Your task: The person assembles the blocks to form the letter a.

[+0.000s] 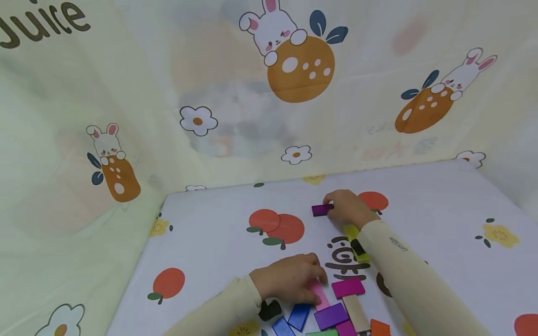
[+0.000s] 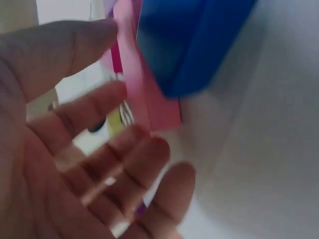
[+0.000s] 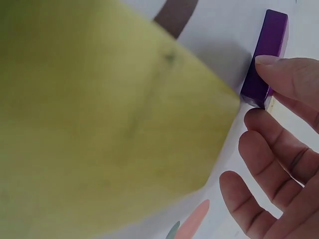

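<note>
My left hand [image 1: 290,277] pinches a pink block [image 1: 321,298] between thumb and forefinger, its other fingers loosely bent. A blue block [image 2: 184,45] looms close to the camera in the left wrist view. Farther back on the table, my right hand [image 1: 350,209] pinches one end of a dark purple block [image 1: 321,210]. The right wrist view shows the thumb on that block [image 3: 266,55], with the remaining fingers loosely bent. Below my right wrist lies a yellow block [image 1: 350,232], partly hidden by the sleeve and the black wrist camera.
Near the front edge, a violet block [image 1: 332,316], magenta block [image 1: 348,288], tan block [image 1: 356,312], orange block [image 1: 380,328], green block [image 1: 322,333] and blue block [image 1: 300,317] lie crowded together. A fruit-printed white cloth [image 1: 210,233] covers the table; a cream curtain [image 1: 235,140] hangs behind.
</note>
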Demonstrator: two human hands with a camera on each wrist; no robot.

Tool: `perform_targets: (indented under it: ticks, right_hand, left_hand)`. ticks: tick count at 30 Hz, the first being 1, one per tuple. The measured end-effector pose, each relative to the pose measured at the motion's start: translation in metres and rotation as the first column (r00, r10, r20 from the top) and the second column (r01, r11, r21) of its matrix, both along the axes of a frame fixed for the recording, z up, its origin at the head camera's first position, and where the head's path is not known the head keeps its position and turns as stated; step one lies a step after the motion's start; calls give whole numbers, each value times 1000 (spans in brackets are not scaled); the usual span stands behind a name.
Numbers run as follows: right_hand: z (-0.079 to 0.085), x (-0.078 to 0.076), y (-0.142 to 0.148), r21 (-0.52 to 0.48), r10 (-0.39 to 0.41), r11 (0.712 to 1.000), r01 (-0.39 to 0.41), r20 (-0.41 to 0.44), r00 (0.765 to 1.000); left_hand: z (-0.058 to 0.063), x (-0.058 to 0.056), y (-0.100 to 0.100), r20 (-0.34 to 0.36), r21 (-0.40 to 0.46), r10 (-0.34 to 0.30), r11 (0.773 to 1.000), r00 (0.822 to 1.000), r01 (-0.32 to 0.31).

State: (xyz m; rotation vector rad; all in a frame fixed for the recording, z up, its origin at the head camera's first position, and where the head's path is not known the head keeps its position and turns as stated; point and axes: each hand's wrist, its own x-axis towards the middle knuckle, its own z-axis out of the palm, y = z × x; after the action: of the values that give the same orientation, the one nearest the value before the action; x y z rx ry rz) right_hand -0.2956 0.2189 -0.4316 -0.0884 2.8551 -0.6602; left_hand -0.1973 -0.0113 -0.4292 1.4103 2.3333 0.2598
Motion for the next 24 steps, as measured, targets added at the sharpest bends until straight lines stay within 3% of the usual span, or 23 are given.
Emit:
perform_targets:
  ticks: [4, 7, 13, 18, 24]
  right_hand:
    - [-1, -2, -1, -13, -3, 1000, 3, 6, 1000]
    - [-4, -3, 1, -20, 3, 1000, -3, -4, 1000]
    - [-7, -6, 4, -51, 13, 999, -14, -16, 1000]
    - [-6, -7, 5, -66, -8, 998, 8, 8, 1000]
    - [-5, -7, 7, -65, -11, 998, 12, 22, 1000]
  left_hand:
    - [-5, 12, 6, -114, -31, 80, 996, 990, -84]
    - [-8, 18, 11, -155, -42, 143, 988, 977, -151]
    - [-7, 22, 17, -126, -49, 224, 972, 966, -232]
    - [-7, 15, 19, -94, -25, 233, 971, 968, -236]
    - [-9, -6, 12, -95, 55, 262, 965, 960, -258]
